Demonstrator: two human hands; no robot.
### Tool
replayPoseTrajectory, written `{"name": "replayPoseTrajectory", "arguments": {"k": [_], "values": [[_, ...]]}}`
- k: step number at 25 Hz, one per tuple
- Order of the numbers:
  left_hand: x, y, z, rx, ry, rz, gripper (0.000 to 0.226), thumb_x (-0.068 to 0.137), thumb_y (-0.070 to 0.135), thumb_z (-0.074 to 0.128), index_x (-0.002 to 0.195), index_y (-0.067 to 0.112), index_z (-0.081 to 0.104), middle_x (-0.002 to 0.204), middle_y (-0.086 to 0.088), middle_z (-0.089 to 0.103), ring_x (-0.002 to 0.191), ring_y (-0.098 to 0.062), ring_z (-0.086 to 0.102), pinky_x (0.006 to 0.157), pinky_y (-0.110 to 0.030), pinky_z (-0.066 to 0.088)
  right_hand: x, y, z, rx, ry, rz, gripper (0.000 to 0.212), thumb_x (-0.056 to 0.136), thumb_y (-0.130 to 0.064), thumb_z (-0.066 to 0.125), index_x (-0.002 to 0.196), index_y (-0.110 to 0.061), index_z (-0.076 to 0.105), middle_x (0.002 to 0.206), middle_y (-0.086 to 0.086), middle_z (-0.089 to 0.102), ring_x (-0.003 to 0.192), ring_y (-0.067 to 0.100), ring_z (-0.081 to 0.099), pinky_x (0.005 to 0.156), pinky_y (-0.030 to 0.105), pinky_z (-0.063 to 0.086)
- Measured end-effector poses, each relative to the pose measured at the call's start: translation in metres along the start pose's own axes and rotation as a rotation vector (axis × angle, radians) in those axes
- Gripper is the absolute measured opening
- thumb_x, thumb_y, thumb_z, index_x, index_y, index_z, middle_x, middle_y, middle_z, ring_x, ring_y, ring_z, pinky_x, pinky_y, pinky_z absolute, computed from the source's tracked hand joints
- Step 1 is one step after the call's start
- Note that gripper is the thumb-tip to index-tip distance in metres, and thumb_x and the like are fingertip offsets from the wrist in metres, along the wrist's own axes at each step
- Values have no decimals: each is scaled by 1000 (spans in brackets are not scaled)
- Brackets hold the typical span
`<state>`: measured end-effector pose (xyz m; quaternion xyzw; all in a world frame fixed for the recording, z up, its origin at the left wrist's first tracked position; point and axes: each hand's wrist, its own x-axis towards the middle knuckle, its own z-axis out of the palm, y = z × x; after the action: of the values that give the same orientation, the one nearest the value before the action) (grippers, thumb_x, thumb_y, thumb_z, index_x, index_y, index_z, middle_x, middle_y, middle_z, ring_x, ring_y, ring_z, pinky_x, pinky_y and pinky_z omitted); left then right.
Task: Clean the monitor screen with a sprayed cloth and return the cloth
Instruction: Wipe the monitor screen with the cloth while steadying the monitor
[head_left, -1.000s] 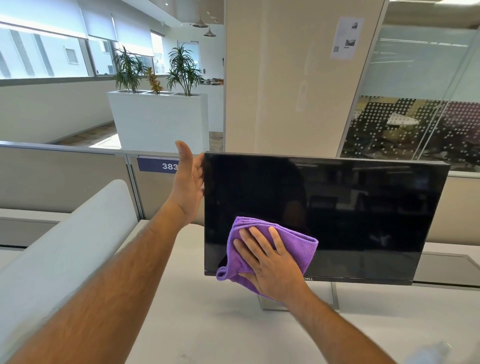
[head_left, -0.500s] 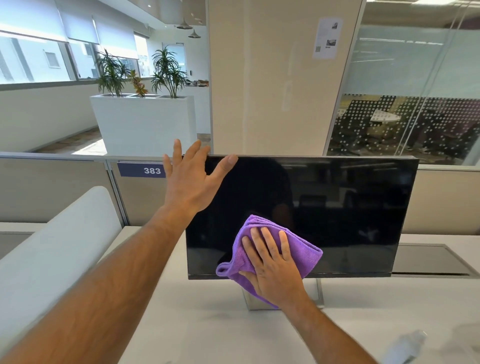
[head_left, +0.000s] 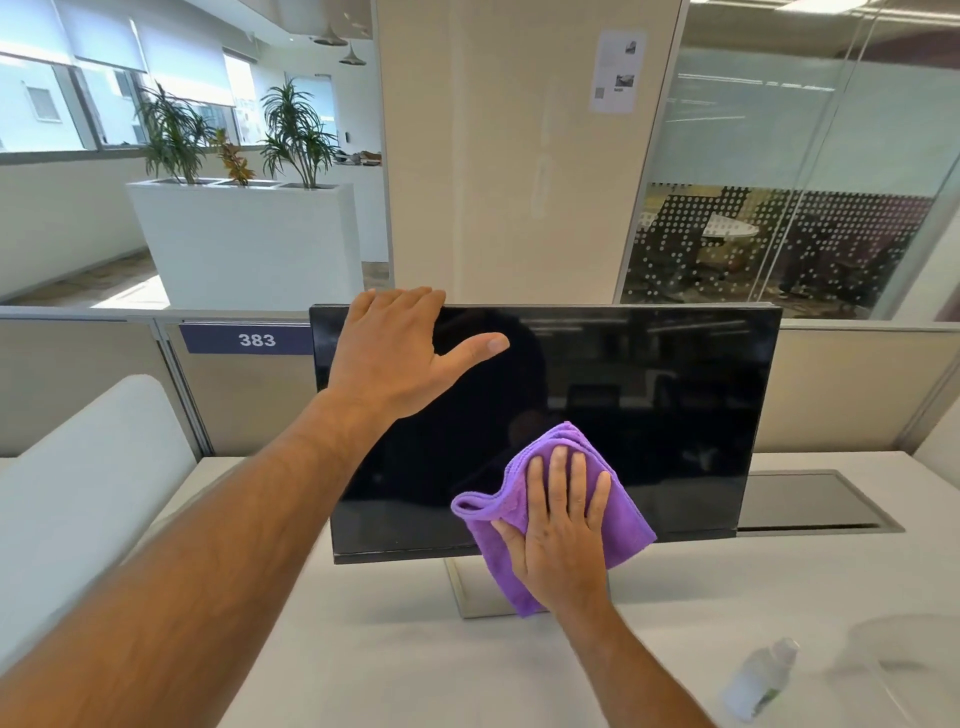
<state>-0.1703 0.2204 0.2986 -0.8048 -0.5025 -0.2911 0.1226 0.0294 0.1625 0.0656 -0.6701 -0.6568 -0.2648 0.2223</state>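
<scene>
A black monitor (head_left: 649, 405) stands on a silver foot on the white desk (head_left: 389, 649), its screen dark. My right hand (head_left: 561, 535) presses a purple cloth (head_left: 623, 525) flat against the lower middle of the screen, fingers straight and pointing up. The cloth hangs down past the bottom bezel. My left hand (head_left: 389, 353) is at the monitor's top left, fingers hooked over the top edge, thumb stretched across the glass.
A small white spray bottle (head_left: 758, 680) lies on the desk at the front right, next to a blurred clear object (head_left: 904, 649). A cable tray (head_left: 810, 504) sits behind the monitor's right side. Beige partitions (head_left: 93, 384) bound the desk at the back.
My left hand moved from the monitor's left edge up onto its top edge. My right hand slid the cloth rightward along the lower screen. The view shifted left.
</scene>
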Motion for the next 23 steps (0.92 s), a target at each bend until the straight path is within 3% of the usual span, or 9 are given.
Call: {"name": "replayPoseTrajectory", "arguments": {"k": [4,10,19,23], "values": [[3,6,2,21,-40,43,111,73,97,3,140,23,52,137,-1,61,129,-26,52,113,-49,31,-2,12,1,60,54,118,82,101,-61,25,159,-7,5,160,27,27,149,47,19,117,69,20],[6,14,5,27,-47,72,111,72,98,3,141,25,50,135,-1,62,127,-27,54,111,-50,34,2,41,-4,176,64,410,83,102,-61,17,157,1,13,161,30,20,150,48,16,117,68,21],[5,17,4,27,-64,68,115,67,101,3,143,27,48,139,1,60,130,-26,52,112,-51,31,18,81,-8,443,221,876,83,100,-61,17,159,-4,7,167,23,8,154,41,8,124,60,12],[5,18,3,21,-59,57,115,66,101,3,142,28,50,139,1,61,130,-26,52,112,-50,32,18,83,-7,492,240,913,83,98,-57,23,158,-2,7,166,25,6,154,42,5,124,60,7]]}}
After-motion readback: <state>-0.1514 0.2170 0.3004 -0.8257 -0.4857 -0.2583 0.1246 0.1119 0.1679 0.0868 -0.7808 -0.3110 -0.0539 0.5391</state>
